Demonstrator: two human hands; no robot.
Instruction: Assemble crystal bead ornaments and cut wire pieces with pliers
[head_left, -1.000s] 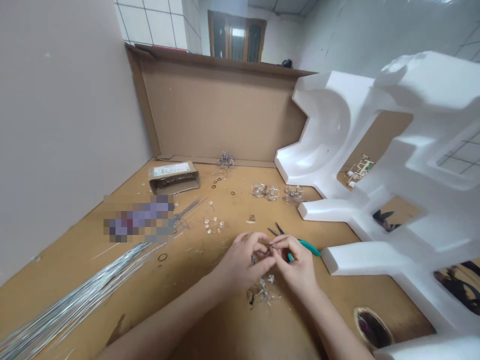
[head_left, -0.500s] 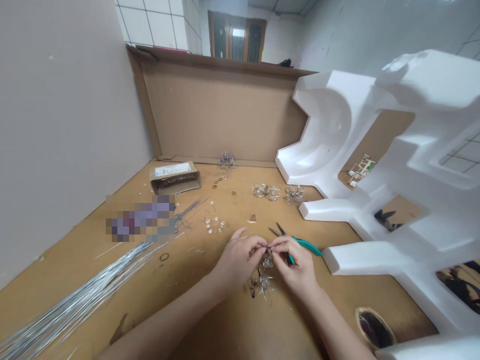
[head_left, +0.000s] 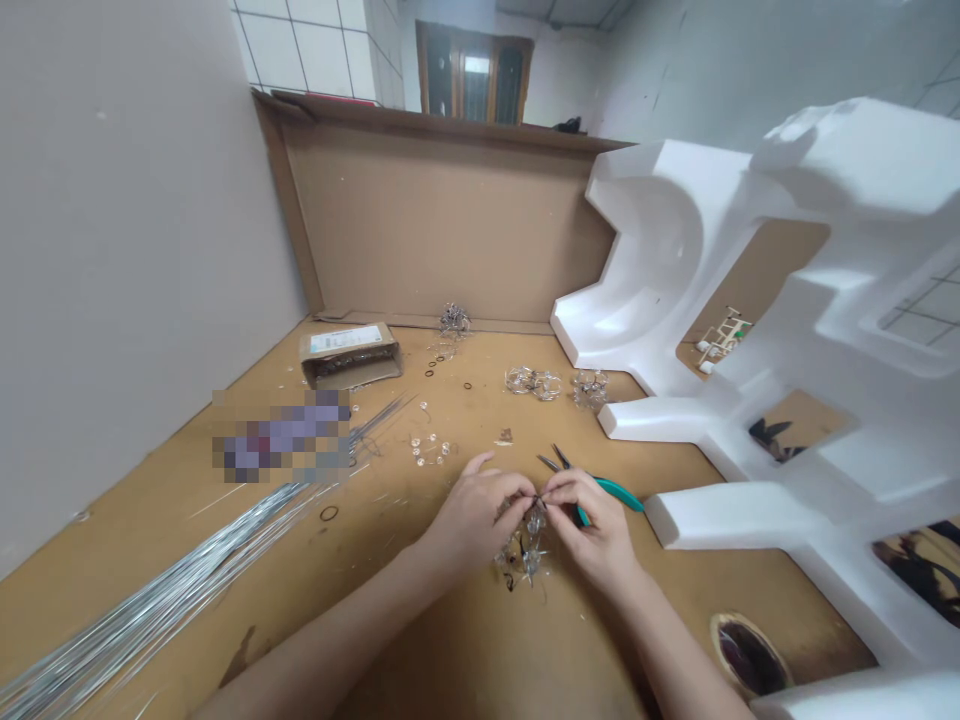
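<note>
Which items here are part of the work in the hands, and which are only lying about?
In hand:
left hand and right hand, both pinching the bead-and-wire cluster

Lying about:
green-handled pliers
silver wire bundle
small cardboard box
loose clear beads
white foam packing

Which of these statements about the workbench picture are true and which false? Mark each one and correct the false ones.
1. Both hands pinch a cluster of clear beads. True.
2. The right hand grips the pliers. False: they lie on the table behind it.
3. The bundle of wire rods lies on the left hand side. True.
4. The small cardboard box sits on the white foam. False: it rests on the table.
</note>
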